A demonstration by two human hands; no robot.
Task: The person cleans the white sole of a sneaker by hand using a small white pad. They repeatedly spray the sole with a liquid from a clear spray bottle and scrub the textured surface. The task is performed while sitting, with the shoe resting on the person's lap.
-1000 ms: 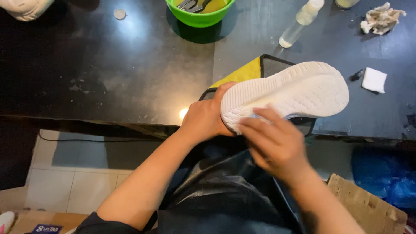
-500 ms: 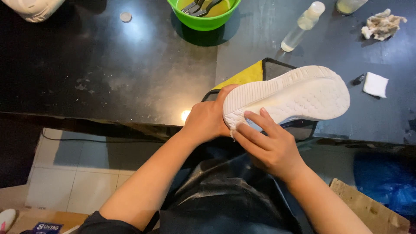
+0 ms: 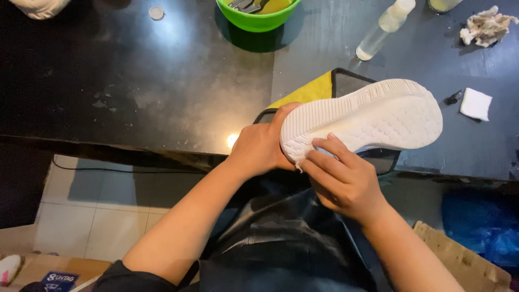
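A white shoe (image 3: 373, 116) is held sole-up over the edge of a black table (image 3: 135, 86). My left hand (image 3: 258, 147) grips its heel end from the left. My right hand (image 3: 343, 181) is at the lower edge of the sole near the heel, fingers curled against it; whether anything is between the fingers cannot be told. Under the shoe lies a yellow and black cloth (image 3: 319, 89).
On the table stand a green bowl (image 3: 254, 19) holding tools, a clear plastic bottle (image 3: 384, 27), a crumpled rag (image 3: 486, 24), a small white pad (image 3: 476, 104) and a small round cap (image 3: 156, 12). A black apron (image 3: 281, 243) covers my lap. A cardboard box (image 3: 465, 259) sits at lower right.
My right hand has slid along the sole's lower edge toward the heel. The shoe and my left hand have barely moved.
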